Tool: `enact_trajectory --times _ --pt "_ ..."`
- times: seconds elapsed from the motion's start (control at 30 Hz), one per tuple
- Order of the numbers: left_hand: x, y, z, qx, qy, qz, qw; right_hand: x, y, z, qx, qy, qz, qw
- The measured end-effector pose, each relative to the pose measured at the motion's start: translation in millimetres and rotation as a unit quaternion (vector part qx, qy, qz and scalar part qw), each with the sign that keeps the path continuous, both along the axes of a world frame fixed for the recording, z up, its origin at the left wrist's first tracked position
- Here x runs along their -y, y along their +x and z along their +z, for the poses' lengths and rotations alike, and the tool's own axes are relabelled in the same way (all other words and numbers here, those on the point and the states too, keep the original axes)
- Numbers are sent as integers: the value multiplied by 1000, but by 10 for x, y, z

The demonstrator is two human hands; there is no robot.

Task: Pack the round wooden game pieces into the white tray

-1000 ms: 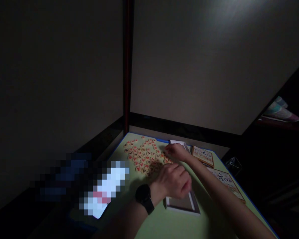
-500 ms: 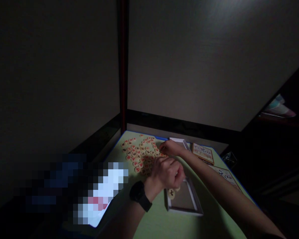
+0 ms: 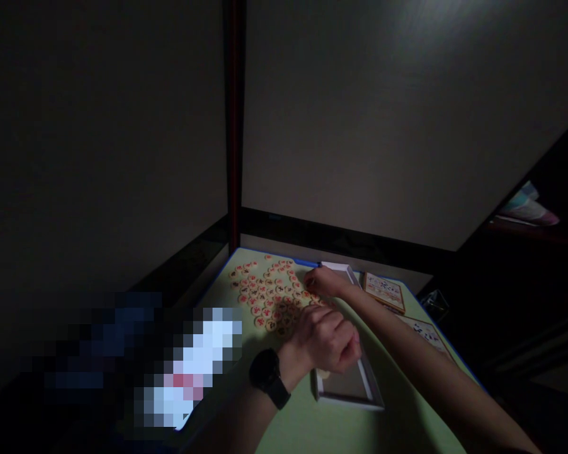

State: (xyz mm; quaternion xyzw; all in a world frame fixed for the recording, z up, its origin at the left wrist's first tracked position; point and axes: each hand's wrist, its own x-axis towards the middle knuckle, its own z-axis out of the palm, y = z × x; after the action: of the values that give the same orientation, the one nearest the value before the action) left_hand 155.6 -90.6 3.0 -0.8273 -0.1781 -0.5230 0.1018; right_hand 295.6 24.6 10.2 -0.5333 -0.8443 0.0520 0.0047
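Round Chinese chess pieces (image 3: 258, 293) with red and black characters lie spread over the far left part of the green table. My left hand (image 3: 330, 339), with a black watch on its wrist, is closed and hovers over a shallow open box (image 3: 348, 386). It hides most of what lies in that box; a bit of a pale piece shows under it. What its fingers hold is hidden. My right hand (image 3: 325, 281) is at the right edge of the spread pieces, its fingers curled down and closed. Whether a piece is between them cannot be seen.
A second shallow box part (image 3: 341, 270) is behind my right hand. Two printed box lids (image 3: 385, 292) lie along the table's right side. A bright, blurred-out screen (image 3: 203, 362) is at the left. Walls (image 3: 350, 126) rise behind the table (image 3: 293, 416).
My left hand has shifted a little right and down, covering pieces that showed in the near box. My right hand has hardly moved.
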Motion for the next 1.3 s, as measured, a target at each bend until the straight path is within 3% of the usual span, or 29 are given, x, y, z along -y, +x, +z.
enact_trajectory --times 0.47,0.6,0.93,1.17,1.3 --pt "62 93 -47 2 38 -28 999 17 52 23 -32 27 -5 999" --pt "84 98 -30 34 48 -46 997 27 -67 62 -47 31 14 998" --pt "84 98 -47 -42 30 -35 998 104 -449 61 -8 19 54 998" --pt "78 146 -74 -29 25 -35 999 134 -538 20 28 14 72 997" --pt "83 129 -35 1 42 -37 998 149 -493 93 24 24 65 997"
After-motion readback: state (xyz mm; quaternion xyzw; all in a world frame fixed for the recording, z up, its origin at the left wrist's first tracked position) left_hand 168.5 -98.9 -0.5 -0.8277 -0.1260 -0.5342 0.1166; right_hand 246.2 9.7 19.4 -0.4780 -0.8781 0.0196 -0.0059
